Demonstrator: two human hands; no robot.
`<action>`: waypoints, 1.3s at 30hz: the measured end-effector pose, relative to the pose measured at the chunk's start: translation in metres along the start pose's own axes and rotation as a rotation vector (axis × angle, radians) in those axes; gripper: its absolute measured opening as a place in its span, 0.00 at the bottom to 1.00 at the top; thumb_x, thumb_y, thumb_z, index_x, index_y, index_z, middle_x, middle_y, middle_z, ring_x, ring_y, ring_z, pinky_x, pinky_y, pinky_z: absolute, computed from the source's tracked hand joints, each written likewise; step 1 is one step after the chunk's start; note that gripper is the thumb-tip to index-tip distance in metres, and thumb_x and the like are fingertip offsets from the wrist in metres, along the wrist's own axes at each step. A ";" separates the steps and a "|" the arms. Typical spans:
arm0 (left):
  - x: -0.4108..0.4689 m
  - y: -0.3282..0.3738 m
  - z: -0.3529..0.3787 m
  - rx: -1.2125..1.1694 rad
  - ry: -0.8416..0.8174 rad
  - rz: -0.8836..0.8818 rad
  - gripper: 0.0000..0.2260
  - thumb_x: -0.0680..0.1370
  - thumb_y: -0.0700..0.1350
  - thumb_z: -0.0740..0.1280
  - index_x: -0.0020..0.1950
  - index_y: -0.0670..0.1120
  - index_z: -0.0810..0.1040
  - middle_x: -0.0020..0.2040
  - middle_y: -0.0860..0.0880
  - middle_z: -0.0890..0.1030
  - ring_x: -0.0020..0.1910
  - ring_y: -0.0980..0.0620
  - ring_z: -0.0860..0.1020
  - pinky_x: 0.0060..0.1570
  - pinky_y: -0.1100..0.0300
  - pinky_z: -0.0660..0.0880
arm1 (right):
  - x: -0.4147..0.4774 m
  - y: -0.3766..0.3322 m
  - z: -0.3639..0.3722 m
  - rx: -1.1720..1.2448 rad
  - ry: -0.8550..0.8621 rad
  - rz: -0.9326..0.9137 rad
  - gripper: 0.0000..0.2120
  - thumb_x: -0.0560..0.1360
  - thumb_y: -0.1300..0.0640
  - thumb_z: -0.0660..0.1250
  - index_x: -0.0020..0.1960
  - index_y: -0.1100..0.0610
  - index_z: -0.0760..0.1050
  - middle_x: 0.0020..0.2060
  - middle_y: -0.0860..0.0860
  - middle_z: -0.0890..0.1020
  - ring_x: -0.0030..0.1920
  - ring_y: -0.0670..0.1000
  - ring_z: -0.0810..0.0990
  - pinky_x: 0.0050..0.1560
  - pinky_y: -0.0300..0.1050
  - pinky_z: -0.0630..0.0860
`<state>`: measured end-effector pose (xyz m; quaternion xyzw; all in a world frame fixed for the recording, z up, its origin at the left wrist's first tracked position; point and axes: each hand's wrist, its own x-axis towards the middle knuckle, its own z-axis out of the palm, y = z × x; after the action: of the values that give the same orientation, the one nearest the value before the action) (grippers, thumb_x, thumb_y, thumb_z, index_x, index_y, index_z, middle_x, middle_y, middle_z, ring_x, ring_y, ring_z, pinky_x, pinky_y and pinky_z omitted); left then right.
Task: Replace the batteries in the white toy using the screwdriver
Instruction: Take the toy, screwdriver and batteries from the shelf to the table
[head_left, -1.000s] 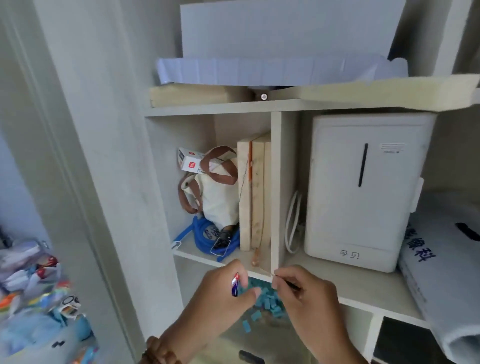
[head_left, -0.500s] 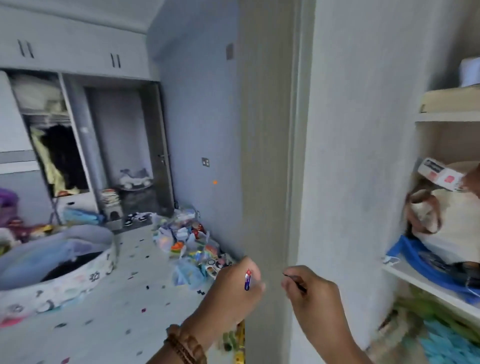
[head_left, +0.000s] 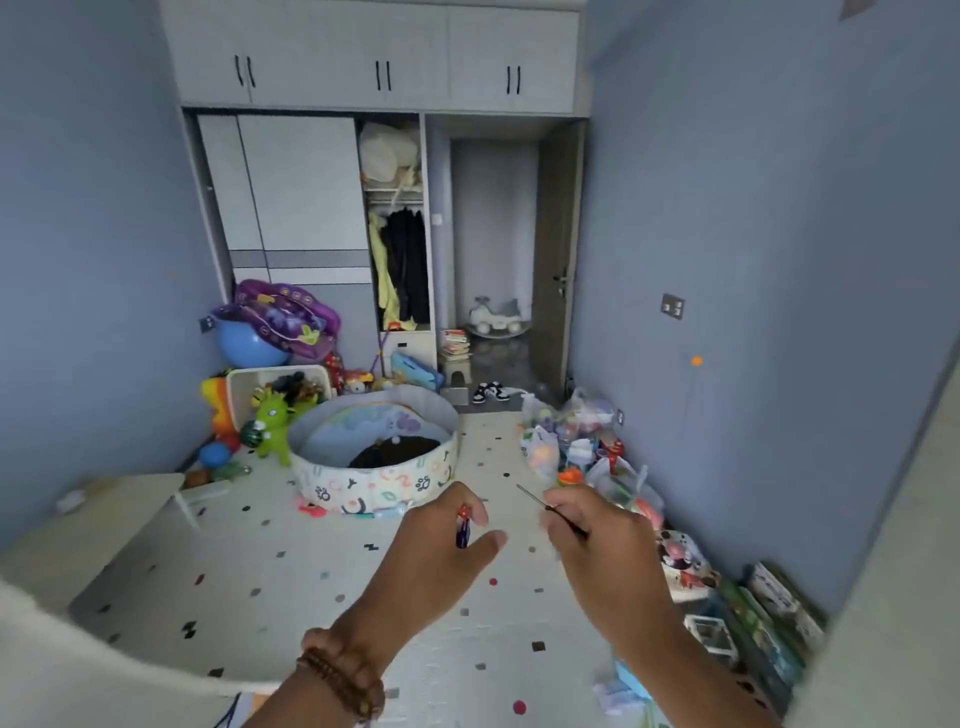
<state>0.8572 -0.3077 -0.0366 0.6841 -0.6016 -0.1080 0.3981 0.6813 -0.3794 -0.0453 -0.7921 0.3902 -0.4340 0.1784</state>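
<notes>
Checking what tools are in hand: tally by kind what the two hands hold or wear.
Red-and-blue tool piece, pinched in left hand: 1
Thin metal rod, gripped in right hand: 1
Bead bracelet, left wrist: 1
Total: 3

Left hand (head_left: 441, 551), right hand (head_left: 597, 545) raised, fingers (head_left: 475, 513) apparently pinching

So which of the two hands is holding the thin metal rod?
The right hand: it pinches the thin rod, tip pointing up and left. The left hand, wearing a bead bracelet, holds a short red and blue piece.
</notes>
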 end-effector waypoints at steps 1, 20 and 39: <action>0.015 -0.017 -0.006 0.025 0.022 -0.023 0.09 0.73 0.55 0.71 0.44 0.55 0.71 0.30 0.51 0.75 0.27 0.57 0.71 0.28 0.68 0.67 | 0.020 0.002 0.021 0.035 -0.012 -0.026 0.04 0.75 0.58 0.72 0.47 0.50 0.82 0.31 0.45 0.83 0.32 0.43 0.80 0.36 0.33 0.73; 0.270 -0.335 -0.192 0.354 0.439 -0.516 0.09 0.75 0.58 0.69 0.48 0.57 0.72 0.37 0.53 0.78 0.34 0.56 0.76 0.31 0.66 0.71 | 0.367 -0.045 0.460 0.474 -0.453 -0.359 0.04 0.74 0.58 0.70 0.42 0.51 0.82 0.34 0.43 0.85 0.36 0.44 0.84 0.39 0.44 0.80; 0.586 -0.653 -0.346 0.388 0.734 -0.796 0.08 0.74 0.56 0.70 0.44 0.56 0.72 0.36 0.55 0.75 0.30 0.58 0.71 0.31 0.68 0.68 | 0.706 -0.112 0.883 0.652 -0.657 -0.527 0.04 0.72 0.60 0.74 0.44 0.52 0.84 0.35 0.43 0.86 0.37 0.40 0.83 0.40 0.41 0.80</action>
<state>1.7038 -0.7239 -0.0549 0.9110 -0.1290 0.1072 0.3769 1.6886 -0.9045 -0.0828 -0.8609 -0.0535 -0.2918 0.4132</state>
